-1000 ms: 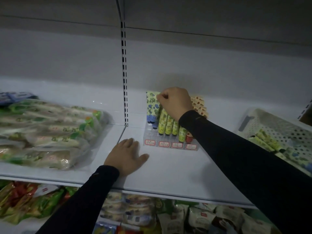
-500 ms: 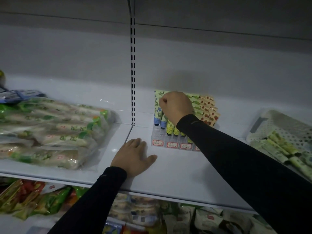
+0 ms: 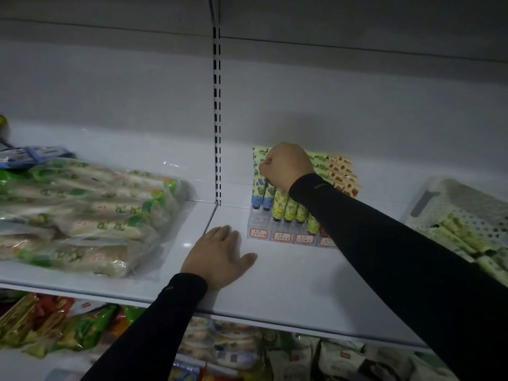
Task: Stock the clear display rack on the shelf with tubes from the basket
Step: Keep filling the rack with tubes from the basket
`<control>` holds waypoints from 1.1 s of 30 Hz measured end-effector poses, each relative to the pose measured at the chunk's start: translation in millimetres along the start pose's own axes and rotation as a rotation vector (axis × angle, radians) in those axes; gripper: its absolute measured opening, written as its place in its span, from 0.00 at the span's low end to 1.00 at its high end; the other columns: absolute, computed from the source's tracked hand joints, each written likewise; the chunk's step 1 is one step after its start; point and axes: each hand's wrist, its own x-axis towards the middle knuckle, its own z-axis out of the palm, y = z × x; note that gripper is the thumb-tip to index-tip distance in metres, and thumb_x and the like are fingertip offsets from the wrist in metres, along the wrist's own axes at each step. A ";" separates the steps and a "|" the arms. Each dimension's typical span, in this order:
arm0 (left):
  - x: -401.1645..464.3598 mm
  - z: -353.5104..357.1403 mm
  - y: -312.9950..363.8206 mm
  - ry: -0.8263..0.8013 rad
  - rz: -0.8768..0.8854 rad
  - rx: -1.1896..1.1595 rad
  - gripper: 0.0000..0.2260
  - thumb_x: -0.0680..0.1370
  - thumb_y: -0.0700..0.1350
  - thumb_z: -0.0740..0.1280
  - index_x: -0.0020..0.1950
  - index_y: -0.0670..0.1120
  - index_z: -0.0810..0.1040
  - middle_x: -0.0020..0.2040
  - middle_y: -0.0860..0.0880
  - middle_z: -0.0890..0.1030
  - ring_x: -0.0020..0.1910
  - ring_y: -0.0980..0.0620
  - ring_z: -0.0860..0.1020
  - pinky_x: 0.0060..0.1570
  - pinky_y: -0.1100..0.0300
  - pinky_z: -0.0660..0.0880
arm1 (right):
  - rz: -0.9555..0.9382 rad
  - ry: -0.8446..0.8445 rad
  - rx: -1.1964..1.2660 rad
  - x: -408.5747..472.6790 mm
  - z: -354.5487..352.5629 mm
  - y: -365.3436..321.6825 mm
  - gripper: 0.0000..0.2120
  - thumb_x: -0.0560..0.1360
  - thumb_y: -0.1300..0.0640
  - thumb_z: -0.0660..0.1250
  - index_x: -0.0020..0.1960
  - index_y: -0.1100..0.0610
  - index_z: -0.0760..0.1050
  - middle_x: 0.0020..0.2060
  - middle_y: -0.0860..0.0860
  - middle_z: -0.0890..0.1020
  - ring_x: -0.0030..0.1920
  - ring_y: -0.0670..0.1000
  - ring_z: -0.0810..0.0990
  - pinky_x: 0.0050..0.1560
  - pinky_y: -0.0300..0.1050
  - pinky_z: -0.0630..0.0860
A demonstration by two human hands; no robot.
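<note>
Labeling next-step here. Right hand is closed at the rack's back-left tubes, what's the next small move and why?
Probably press the blue-capped tube down into its slot, then let go. The right hand is fisted over the tube tops at the clear rack, the left hand lies flat on the shelf, and more tubes wait in the basket.

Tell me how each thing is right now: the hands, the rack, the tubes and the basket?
Left hand: flat on the shelf, holding nothing.
Right hand: closed in a fist on the tubes.
Rack: partly filled, front left slots empty.
Tubes: standing caps down.
Basket: has tubes lying inside.
</note>
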 end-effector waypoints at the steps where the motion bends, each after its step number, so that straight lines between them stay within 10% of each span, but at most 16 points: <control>1: -0.2 -0.4 0.2 -0.002 0.000 0.000 0.28 0.77 0.67 0.56 0.65 0.46 0.72 0.68 0.46 0.71 0.69 0.48 0.65 0.69 0.56 0.60 | 0.005 -0.008 0.002 1.0 0.3 -0.2 0.18 0.72 0.59 0.65 0.26 0.57 0.64 0.22 0.50 0.67 0.24 0.49 0.66 0.32 0.41 0.69; 14: 0.2 1.3 -1.5 0.007 0.011 -0.012 0.26 0.76 0.68 0.55 0.58 0.48 0.73 0.63 0.49 0.73 0.66 0.49 0.68 0.66 0.57 0.63 | 0.027 -0.050 -0.040 3.5 3.0 -5.2 0.19 0.74 0.59 0.64 0.28 0.55 0.61 0.25 0.50 0.64 0.25 0.49 0.63 0.26 0.40 0.59; 21: 0.8 1.1 -2.4 -0.017 -0.004 -0.023 0.26 0.75 0.69 0.55 0.57 0.49 0.73 0.62 0.49 0.73 0.66 0.49 0.68 0.66 0.56 0.64 | -0.025 0.019 -0.025 -2.4 -4.4 -5.4 0.21 0.76 0.49 0.64 0.28 0.58 0.71 0.24 0.54 0.73 0.28 0.54 0.73 0.34 0.44 0.74; 33: -14.0 -14.1 13.1 0.059 -0.079 -0.086 0.37 0.68 0.71 0.50 0.61 0.46 0.78 0.62 0.49 0.79 0.64 0.48 0.74 0.62 0.57 0.69 | -0.140 0.224 0.180 -85.6 -67.8 56.6 0.15 0.78 0.46 0.66 0.55 0.56 0.82 0.51 0.52 0.82 0.53 0.49 0.77 0.53 0.38 0.68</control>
